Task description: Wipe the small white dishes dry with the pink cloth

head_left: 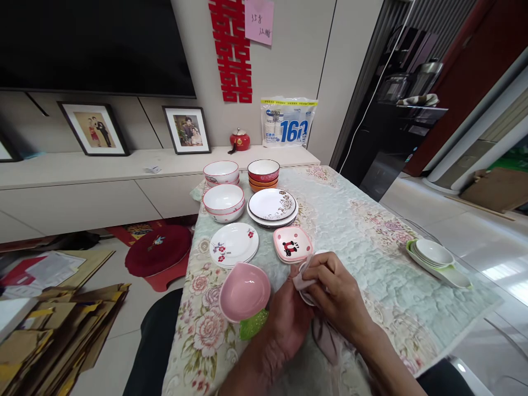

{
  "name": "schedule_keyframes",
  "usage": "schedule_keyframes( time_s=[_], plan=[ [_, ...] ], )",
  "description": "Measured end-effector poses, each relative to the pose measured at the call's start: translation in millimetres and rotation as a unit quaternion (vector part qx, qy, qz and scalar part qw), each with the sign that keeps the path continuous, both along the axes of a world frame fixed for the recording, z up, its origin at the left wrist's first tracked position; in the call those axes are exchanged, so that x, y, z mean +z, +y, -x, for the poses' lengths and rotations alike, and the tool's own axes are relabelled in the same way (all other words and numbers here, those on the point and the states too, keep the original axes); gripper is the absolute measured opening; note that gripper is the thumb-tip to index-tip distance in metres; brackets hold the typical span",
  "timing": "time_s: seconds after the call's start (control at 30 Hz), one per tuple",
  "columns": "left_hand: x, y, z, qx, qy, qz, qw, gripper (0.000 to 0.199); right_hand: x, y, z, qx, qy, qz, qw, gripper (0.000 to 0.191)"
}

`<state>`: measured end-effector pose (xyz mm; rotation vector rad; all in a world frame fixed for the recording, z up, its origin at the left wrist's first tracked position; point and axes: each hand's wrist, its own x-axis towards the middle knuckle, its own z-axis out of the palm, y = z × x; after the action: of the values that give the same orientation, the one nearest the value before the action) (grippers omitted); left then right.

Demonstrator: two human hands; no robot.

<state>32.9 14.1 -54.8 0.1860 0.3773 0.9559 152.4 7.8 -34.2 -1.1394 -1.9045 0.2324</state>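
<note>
Near the front of the table my left hand [289, 313] is closed around a small white dish [307, 298], mostly covered by my fingers. My right hand [340, 289] pinches a greyish-pink cloth [325, 336] against the dish's rim, and the cloth's loose end hangs below. Left of my hands lies a pink peach-shaped bowl [244, 291] with a green leaf. Just beyond them sits a short stack of pink-rimmed square plates [292, 243] with a cartoon print. White flowered plates [234, 243] are stacked to its left.
Farther back stand stacked white bowls [223, 199], red and orange bowls [263, 171] and round plates [272, 204]. Small white dishes [433, 253] rest on a green-edged tray [460, 277] at the right edge. A red stool [159, 250] and flattened cardboard [82, 324] are on the floor at left.
</note>
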Motion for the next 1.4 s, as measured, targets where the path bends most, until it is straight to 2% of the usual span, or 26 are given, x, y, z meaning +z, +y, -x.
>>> schedule_keyframes(
  time_s=[0.07,0.13,0.23,0.33,0.43,0.57,0.67,0.77,0.87,0.9,0.97,1.07,1.17,1.3,1.4],
  plan=[
    [1.0,-0.9,-0.3,-0.004,-0.003,0.002,1.000,0.033,-3.8,2.0,-1.1,-0.008,-0.027,-0.012,1.000,0.020],
    [2.1,-2.0,-0.4,-0.008,0.003,-0.008,1.000,0.031,-7.2,3.6,-3.6,-0.053,-0.060,-0.041,0.996,0.021],
    [3.0,-3.7,0.4,0.018,0.014,-0.046,0.999,0.033,-10.0,3.4,-5.9,-0.113,-0.100,-0.057,0.987,0.019],
    [2.3,-5.1,2.1,0.052,0.071,-0.077,0.993,0.045,-10.3,0.8,-6.6,-0.127,-0.125,0.012,0.984,0.017],
    [0.0,-5.7,4.1,0.082,0.141,-0.119,0.979,0.048,-8.8,-1.6,-8.1,-0.105,-0.135,0.100,0.980,0.017],
    [-2.1,-5.8,5.6,0.088,0.180,-0.154,0.968,0.049,-5.3,-2.0,-10.2,-0.045,-0.066,0.183,0.980,0.017],
    [-1.4,-7.0,4.2,0.079,0.165,-0.148,0.972,0.049,-5.3,-0.6,-8.7,-0.061,0.064,0.237,0.967,0.011],
    [0.1,-9.2,1.2,0.049,0.098,-0.117,0.987,0.051,-8.4,0.9,-4.7,-0.138,0.173,0.202,0.954,0.009],
    [1.6,-9.9,-0.5,0.030,0.058,-0.101,0.993,0.052,-9.6,1.3,-1.6,-0.180,0.173,0.114,0.962,0.007],
    [2.0,-9.3,-0.3,0.031,0.055,-0.099,0.993,0.052,-8.7,1.2,-1.4,-0.167,0.161,0.096,0.968,0.006],
    [2.5,-7.0,1.1,0.044,0.057,-0.095,0.993,0.050,-4.8,1.1,-2.4,-0.101,0.137,0.086,0.982,0.006],
    [2.1,-2.1,4.5,0.074,0.061,-0.090,0.991,0.045,4.0,1.0,-6.8,0.023,0.101,0.121,0.987,0.012],
    [1.0,2.3,7.4,0.091,0.068,-0.082,0.990,0.046,10.1,0.4,-11.2,0.096,0.051,0.147,0.983,0.021],
    [1.5,5.0,8.6,0.100,0.073,-0.080,0.989,0.040,8.5,-1.1,-13.3,0.083,-0.042,0.123,0.988,0.032],
    [3.3,3.6,7.9,0.073,0.070,-0.086,0.991,0.033,2.8,-0.9,-11.7,0.045,-0.087,0.070,0.993,0.035]
  ],
)
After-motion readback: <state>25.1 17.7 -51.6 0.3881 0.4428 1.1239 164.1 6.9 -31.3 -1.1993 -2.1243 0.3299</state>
